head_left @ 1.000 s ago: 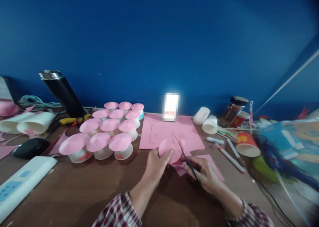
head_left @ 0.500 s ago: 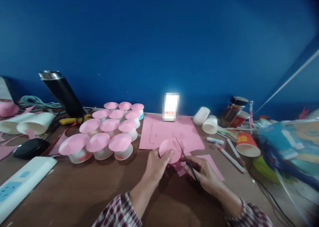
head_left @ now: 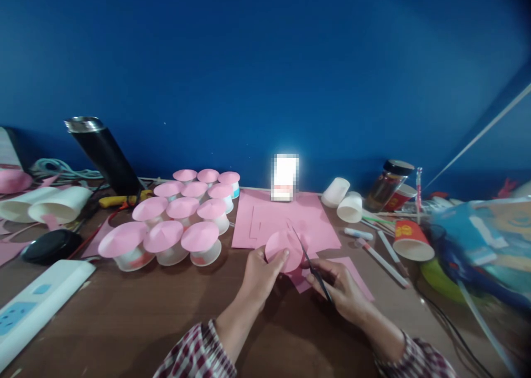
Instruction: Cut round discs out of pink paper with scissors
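Observation:
My left hand [head_left: 262, 276] pinches a round piece of pink paper [head_left: 282, 251], its thumb lying on top. In my right hand [head_left: 338, 289] is a pair of dark-handled scissors [head_left: 316, 276], with the blades pointing away from me along the right side of the paper circle. Whether the blades touch the paper I cannot tell. Beneath and beyond the hands lie larger pink paper sheets [head_left: 323, 218], and a smaller pink piece [head_left: 352, 276] sits partly under my right hand. To the left, several paper cups topped with shallow pink paper cones [head_left: 164, 237] stand in rows.
A bright blurred-out screen [head_left: 284, 178] stands behind the sheets. White cups [head_left: 349, 208], markers [head_left: 384, 262], a red cup [head_left: 412, 241] and a jar [head_left: 390, 184] are at the right. A black flask [head_left: 105, 157] and a white power strip [head_left: 45, 306] are at the left.

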Tool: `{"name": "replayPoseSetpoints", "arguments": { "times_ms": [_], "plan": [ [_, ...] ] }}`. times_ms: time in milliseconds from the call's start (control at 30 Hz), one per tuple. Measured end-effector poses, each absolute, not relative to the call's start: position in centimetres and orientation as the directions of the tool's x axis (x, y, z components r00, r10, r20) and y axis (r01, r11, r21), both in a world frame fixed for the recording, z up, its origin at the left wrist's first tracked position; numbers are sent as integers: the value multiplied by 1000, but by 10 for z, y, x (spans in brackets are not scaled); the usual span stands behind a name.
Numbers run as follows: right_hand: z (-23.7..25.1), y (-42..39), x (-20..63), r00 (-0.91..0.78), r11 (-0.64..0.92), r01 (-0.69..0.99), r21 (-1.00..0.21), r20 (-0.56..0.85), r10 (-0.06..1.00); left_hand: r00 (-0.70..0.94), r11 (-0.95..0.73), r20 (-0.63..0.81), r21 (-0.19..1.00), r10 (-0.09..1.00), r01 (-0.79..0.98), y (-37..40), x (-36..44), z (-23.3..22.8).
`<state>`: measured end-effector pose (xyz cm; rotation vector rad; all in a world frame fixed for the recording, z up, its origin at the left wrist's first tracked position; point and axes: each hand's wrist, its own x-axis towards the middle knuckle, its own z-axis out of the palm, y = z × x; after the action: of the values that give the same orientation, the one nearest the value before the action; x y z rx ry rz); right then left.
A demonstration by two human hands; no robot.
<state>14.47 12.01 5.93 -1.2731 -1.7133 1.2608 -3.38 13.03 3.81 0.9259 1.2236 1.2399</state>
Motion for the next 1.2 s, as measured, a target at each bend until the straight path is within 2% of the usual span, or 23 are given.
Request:
{"name": "replayPoseSetpoints", "arguments": {
  "times_ms": [867,1200],
  "plan": [
    [57,120,146,-330,66,314,-947,-44,943,-115,111,-136,974,984,-198,132,-33,36],
    [51,122,147,-320,49,311,-949,-56,946,-56,101,-111,982,992,-160,132,-34,39]
  ]
}}
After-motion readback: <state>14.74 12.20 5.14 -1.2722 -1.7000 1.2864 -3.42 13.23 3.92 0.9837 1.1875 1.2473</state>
